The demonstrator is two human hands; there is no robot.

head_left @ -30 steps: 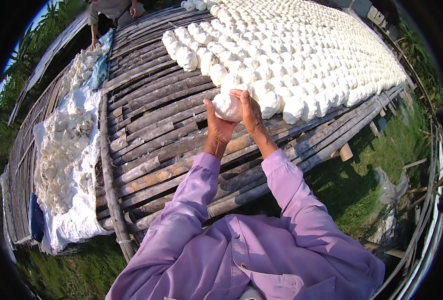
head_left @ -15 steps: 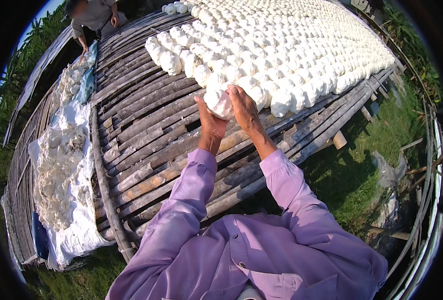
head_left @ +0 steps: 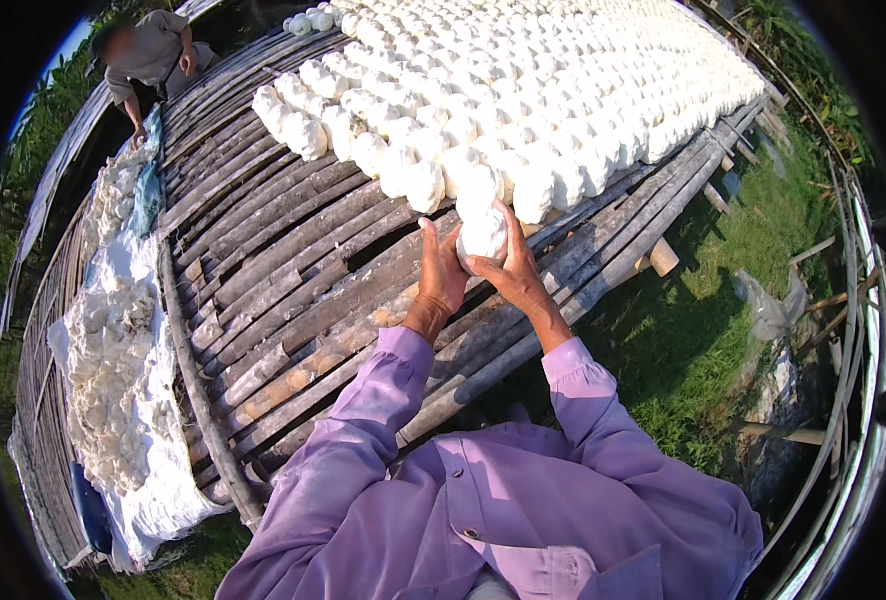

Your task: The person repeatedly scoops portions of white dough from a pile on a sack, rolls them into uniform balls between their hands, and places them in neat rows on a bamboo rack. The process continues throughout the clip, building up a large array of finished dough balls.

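A rounded white dough-like ball (head_left: 483, 234) is between my two hands, at the near edge of the rows of similar white balls (head_left: 523, 110). My right hand (head_left: 519, 282) wraps its right side, the thumb lying across the ball's lower face. My left hand (head_left: 441, 285) cups its lower left side, with one digit standing away from it; the fingers under the ball are partly hidden. Directly behind the held ball is another white one (head_left: 481, 184) at the front of the rows.
Bamboo poles (head_left: 293, 260) form the raised platform. At left, rough white lumps (head_left: 113, 360) lie on a white sheet (head_left: 168, 470), beside a dark blue object (head_left: 91, 508). A co-worker (head_left: 153, 55) reaches toward the sheet's far end. Grass (head_left: 703, 330) borders the platform at right.
My hands and the ball have come slightly nearer and to the right. My right hand has turned, its thumb now across the ball's lower face. The whole view has shifted a little.
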